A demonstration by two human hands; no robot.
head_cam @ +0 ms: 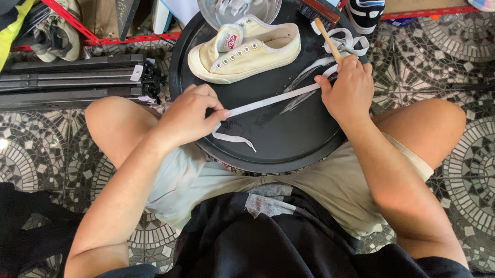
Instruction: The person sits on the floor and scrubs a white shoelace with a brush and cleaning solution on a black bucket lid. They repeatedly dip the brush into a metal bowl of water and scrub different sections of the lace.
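The left hand [189, 115] is closed in a pinch on the near end of a white shoelace [273, 99], with thumb and fingers pressed together and the short loose tail hanging just below the fingertips. From this hand the shoelace runs up and to the right, stretched flat across the wet black tray [292, 153], to the right hand [347, 89]. The right hand is curled shut around the handle of a wooden brush [327, 39], and its fingertips also press the lace against the tray. A cream canvas shoe [247, 50] without laces lies on its side just above the left hand; a metal bowl [210, 5] holding another lace stands beyond the shoe. A larger scrubbing brush [319, 10] rests above the right hand, near the far rim. Judged risk: the lace is wet, so it may slip from the left pinch if tension rises, and a hard stroke could flick dirty water onto the shorts [336, 190]. Clearance: the tray centre between the hands is open; the near rim sits directly above the lap, and the shoe limits movement upward from the left hand. To the right of the right hand the rim is close, with tiled floor [488, 142] beyond
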